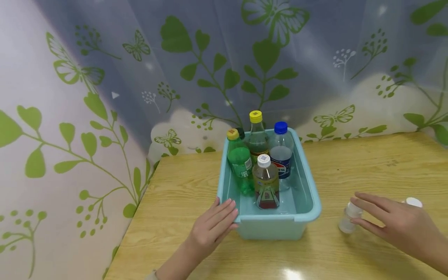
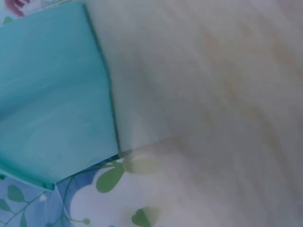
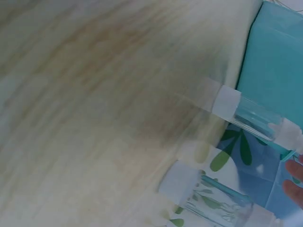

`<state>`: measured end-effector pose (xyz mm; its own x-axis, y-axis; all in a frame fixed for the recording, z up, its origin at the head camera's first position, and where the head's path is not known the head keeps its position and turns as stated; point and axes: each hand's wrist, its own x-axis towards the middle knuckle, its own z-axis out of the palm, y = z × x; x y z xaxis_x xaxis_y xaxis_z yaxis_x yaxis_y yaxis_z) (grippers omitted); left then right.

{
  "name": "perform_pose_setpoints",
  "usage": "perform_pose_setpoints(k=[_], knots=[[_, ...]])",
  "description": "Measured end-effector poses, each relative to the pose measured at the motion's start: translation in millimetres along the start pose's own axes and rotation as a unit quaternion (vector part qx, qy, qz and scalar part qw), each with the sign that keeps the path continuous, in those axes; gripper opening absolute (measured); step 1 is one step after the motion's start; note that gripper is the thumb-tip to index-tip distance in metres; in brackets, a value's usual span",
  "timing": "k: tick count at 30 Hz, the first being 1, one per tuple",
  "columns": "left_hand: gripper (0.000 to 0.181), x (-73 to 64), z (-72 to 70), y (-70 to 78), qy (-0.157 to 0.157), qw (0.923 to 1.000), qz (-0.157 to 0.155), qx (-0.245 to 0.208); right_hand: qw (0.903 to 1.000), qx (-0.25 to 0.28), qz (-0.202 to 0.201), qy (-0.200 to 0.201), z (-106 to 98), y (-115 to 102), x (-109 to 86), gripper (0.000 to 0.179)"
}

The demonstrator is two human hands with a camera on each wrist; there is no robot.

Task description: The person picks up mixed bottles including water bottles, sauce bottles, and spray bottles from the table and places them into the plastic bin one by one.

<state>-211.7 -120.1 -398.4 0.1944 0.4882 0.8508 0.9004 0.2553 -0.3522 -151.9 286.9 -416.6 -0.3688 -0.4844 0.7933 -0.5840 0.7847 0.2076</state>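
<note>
My left hand rests on the front left corner of a light blue plastic bin, its fingers straight along the rim. Inside the bin stand several drink bottles: a green one with a yellow cap, a tea-coloured one with a white cap, one with a blue cap and one with a bright yellow cap. Over to the right, my right hand reaches with extended fingers to the white top of a small clear bottle. Fingertips show beside that bottle in the right wrist view.
A second clear bottle with a white cap stands behind the right hand, mostly hidden by it. The wooden table runs back to a curtain printed with leaves and butterflies. A dark cap shows between bottles.
</note>
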Motion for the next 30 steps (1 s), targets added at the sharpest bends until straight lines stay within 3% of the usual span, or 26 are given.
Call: perform_pose_setpoints(k=[5, 17, 30], knots=[[0.021, 2.9, -1.0, 1.7, 0.026, 0.9989, 0.017, 0.037, 0.9997, 0.008, -0.014, 0.021, 7.8, 0.6, -4.4, 0.058], [0.022, 7.7, 3.1, -0.5, 0.05, 0.9984, 0.015, 0.02, 0.9969, 0.046, 0.011, 0.063, 19.9, -6.9, -1.5, 0.061], [0.024, 5.1, 4.6, 0.0, 0.056, 0.9984, -0.002, 0.006, 0.9961, 0.07, 0.021, 0.05, 35.3, 1.6, -18.7, 0.058]])
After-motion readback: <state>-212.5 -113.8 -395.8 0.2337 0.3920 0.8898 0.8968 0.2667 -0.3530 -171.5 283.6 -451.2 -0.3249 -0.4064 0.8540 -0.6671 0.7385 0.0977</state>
